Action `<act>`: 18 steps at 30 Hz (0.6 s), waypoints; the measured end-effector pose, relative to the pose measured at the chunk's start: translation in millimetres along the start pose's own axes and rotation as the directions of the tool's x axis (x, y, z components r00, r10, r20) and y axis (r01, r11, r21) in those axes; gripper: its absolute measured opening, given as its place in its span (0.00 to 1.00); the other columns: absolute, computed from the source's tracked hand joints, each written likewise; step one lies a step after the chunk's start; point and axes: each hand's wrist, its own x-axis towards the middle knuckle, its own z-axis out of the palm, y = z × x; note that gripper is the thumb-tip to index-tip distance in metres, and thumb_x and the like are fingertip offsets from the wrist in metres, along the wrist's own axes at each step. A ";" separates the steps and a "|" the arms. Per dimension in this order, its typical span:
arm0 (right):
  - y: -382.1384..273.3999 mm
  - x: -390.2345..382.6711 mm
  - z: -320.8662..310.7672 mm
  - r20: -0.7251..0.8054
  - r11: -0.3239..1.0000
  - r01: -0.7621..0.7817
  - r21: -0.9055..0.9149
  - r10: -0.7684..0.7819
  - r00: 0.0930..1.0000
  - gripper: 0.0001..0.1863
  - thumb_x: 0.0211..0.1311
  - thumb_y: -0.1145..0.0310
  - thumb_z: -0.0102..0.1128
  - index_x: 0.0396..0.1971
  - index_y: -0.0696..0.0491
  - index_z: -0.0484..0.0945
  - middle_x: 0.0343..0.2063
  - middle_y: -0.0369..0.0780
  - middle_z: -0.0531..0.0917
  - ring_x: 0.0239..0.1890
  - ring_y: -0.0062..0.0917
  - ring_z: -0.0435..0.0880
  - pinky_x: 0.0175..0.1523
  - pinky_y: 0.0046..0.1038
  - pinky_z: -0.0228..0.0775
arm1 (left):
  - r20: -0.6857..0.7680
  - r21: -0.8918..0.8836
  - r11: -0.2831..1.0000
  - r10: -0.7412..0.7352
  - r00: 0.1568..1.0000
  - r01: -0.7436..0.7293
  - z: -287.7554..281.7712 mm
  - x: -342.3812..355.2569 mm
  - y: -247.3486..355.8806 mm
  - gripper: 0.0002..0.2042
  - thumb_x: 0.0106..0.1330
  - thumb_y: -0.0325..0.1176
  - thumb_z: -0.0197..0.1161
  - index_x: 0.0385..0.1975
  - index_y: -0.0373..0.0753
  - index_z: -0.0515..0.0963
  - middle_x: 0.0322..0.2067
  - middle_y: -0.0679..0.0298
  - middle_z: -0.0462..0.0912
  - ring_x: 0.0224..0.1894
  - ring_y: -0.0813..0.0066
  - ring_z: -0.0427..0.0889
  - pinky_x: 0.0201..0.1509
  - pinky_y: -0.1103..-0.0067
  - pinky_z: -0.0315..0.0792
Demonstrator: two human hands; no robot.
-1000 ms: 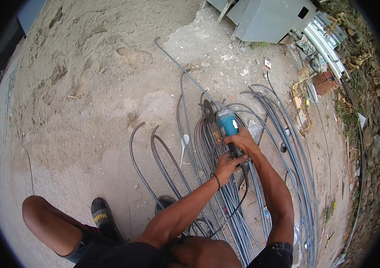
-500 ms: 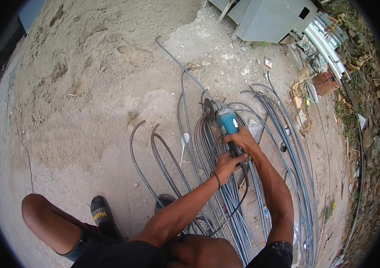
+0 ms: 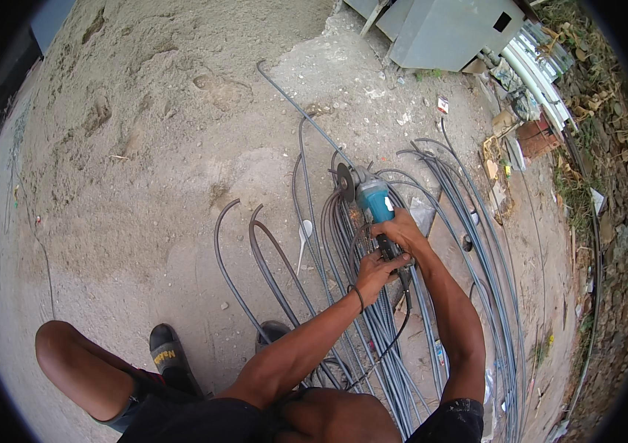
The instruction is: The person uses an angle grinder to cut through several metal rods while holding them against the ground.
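Observation:
Both my hands are closed around a teal angle grinder. My right hand grips its body just behind the teal housing, while my left hand wraps the dark rear end near the cord. The round cutting disc stands on edge at the grinder's far left side, close to the bent ends of several steel bars. Whether the disc touches a bar, I cannot tell. One long hooked bar reaches away from the grinder head toward the sand. A black power cord curves down from the tool.
A second bundle of bars lies to the right. Two bent bars and a white plastic spoon are on the left. Sand is heaped at far left. A grey metal box, pipes and bricks stand at far right.

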 end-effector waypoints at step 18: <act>4.3 11.3 3.5 -0.007 0.997 0.020 -0.074 -0.021 1.000 0.24 0.33 0.59 0.71 0.30 0.62 0.82 0.31 0.54 0.85 0.38 0.43 0.86 0.44 0.37 0.74 | 0.011 -0.033 0.999 0.011 1.000 -0.010 -2.2 0.2 1.7 0.19 0.64 0.38 0.70 0.45 0.33 0.73 0.47 0.60 0.80 0.52 0.73 0.79 0.53 0.72 0.75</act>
